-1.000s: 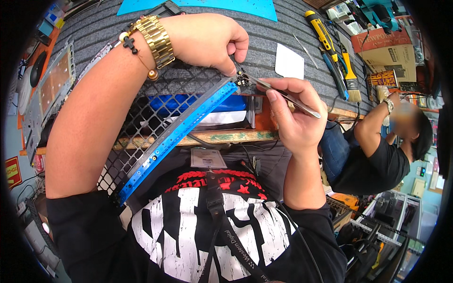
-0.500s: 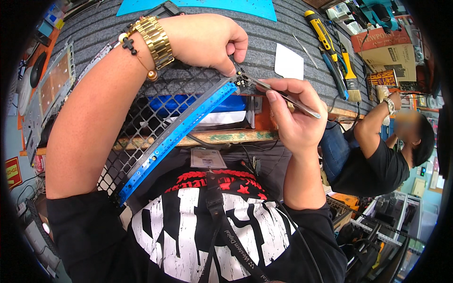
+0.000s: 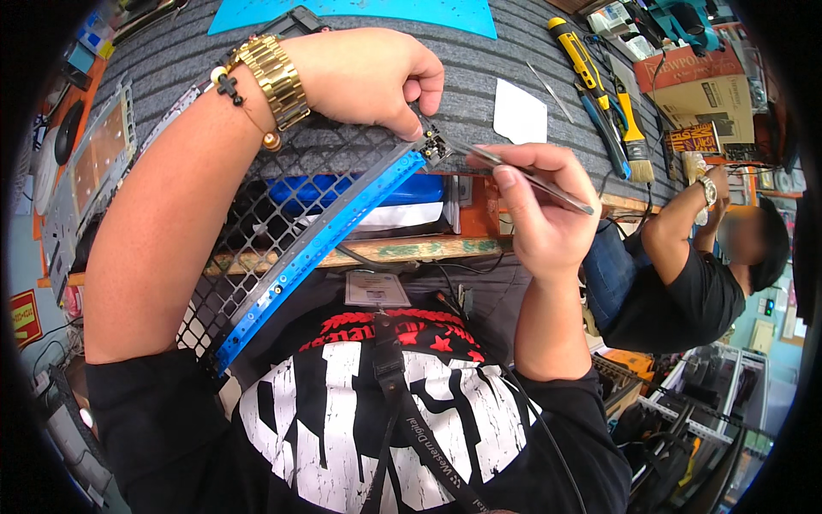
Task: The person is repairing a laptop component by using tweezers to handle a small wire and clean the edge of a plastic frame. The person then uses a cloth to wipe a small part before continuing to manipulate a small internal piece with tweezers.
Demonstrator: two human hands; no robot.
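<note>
My left hand [image 3: 390,86], fingers curled, grips the top corner of a dark lattice frame [image 3: 304,210], which has a long bright-blue strip [image 3: 312,265] along its diagonal edge. A small black part with tiny gold-coloured fittings [image 3: 432,146] sits at that corner, just below my left fingertips. My right hand [image 3: 548,206] holds slim metal tweezers [image 3: 527,180] pinched between thumb and fingers, their tips pointing at that corner, a little to its right. The frame hangs over the front edge of the grey ribbed mat [image 3: 471,60].
Yellow tools and a brush [image 3: 638,158], a thin metal tool [image 3: 548,90], a white card [image 3: 520,111] and a cyan mat [image 3: 351,15] lie on the bench. A metal panel [image 3: 90,171] stands left; cardboard boxes [image 3: 702,103] and a seated co-worker [image 3: 685,274] are at right.
My right hand and tweezers have shifted slightly right, their tips drawing back from the corner. My left hand and the frame's top corner have moved a little left. The co-worker's head has shifted slightly.
</note>
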